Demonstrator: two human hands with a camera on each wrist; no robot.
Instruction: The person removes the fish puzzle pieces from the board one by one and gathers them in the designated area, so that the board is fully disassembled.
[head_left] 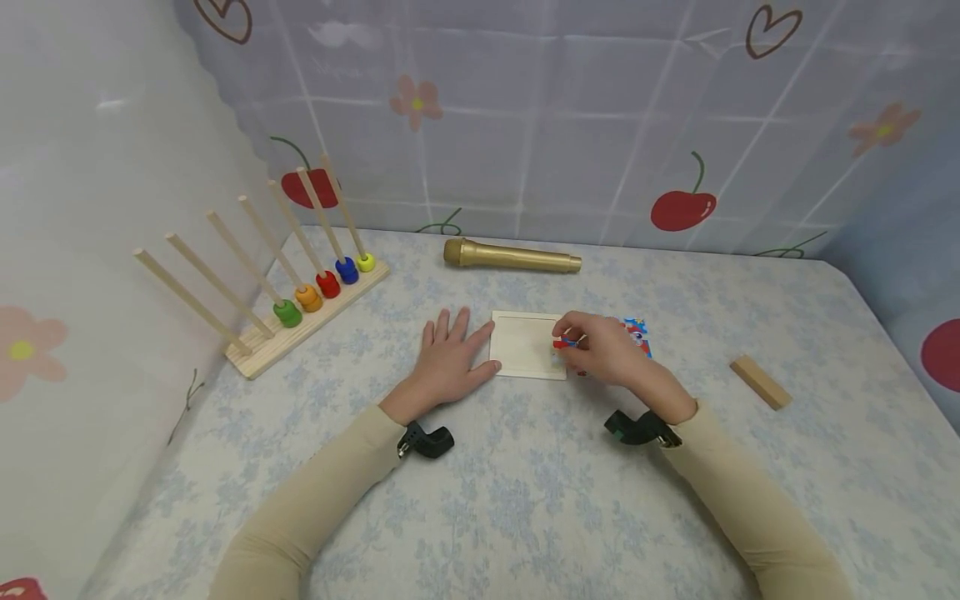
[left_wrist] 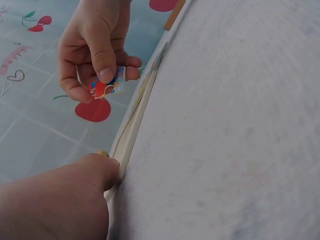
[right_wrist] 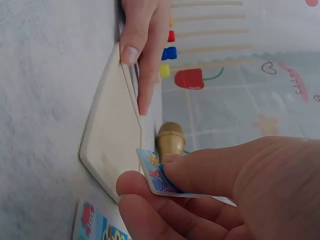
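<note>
My right hand pinches a small flat puzzle piece between thumb and fingers. Blue, red and yellow printing shows on the piece, which is raised above the right end of a pale wooden puzzle tray. Nothing lies on the visible part of the tray's floor. At the tray's left edge my left hand rests with its fingers spread, thumb and index finger touching the rim. More printed puzzle pieces lie on the table right of the tray, partly hidden by my right hand.
A wooden abacus stand with upright rods and coloured beads stands at the left. Behind the tray lies a gold microphone. A small wooden block sits to the right. A patterned curtain hangs along the table's back edge.
</note>
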